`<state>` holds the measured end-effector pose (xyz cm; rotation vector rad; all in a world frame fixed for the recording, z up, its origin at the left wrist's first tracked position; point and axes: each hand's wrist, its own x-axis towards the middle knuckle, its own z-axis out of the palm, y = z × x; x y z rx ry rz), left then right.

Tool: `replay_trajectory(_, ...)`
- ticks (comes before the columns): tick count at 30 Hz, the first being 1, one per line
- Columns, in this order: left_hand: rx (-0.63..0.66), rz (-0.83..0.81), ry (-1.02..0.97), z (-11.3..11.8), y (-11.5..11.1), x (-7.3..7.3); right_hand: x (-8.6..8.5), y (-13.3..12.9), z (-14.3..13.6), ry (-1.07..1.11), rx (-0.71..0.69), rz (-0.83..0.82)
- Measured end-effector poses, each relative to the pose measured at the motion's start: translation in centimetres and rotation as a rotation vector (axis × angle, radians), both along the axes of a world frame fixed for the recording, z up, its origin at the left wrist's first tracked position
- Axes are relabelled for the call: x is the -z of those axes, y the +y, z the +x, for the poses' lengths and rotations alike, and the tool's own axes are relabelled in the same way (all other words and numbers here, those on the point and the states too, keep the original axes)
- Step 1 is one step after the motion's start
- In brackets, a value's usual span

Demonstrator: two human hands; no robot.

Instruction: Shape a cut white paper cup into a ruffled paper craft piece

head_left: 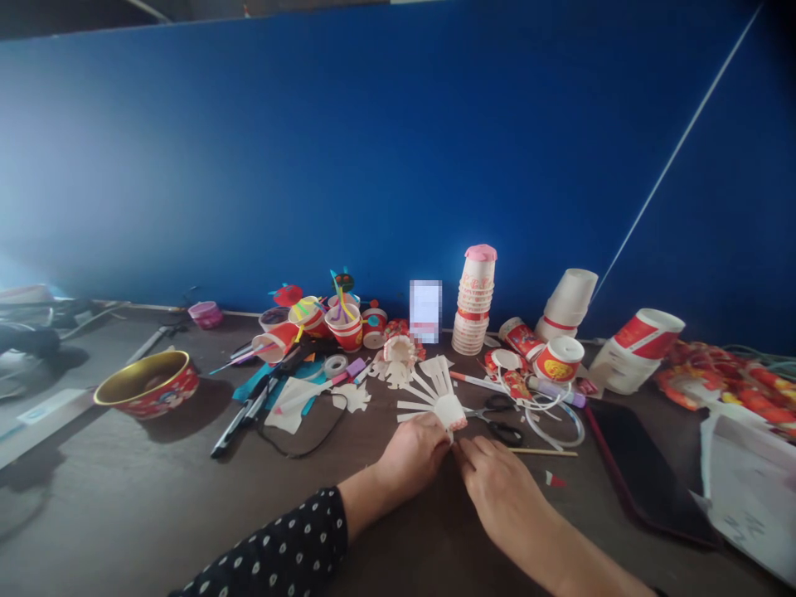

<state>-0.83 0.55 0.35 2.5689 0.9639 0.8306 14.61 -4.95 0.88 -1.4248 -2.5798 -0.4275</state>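
A paper cup, its side cut into long white strips that fan out away from me, is between my hands near the middle of the table. My left hand is closed on its near left edge, fingers curled. My right hand is on the near right side, its fingers bent together by the cup's edge; what its fingertips pinch is hidden. Just beyond my right hand lie black-handled scissors, partly behind the cup. A thin wooden stick lies to the right of my fingers.
A tall stack of paper cups stands at the back. Decorated cups, a utility knife and paper scraps lie left, beside a gold-lined bowl. A dark tablet and more cups are right.
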Motion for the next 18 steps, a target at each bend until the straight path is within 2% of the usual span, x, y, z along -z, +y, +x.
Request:
replay_trajectory(10,-0.037,-0.024,-0.091,-0.26,0.07,0.81,0.22,0.26,-0.07,-0.011,0.006,0.041)
replay_trajectory(18,-0.004,-0.034,-0.090,-0.27,-0.01,0.34,0.82,0.68,-0.24,-0.027,0.015,0.102)
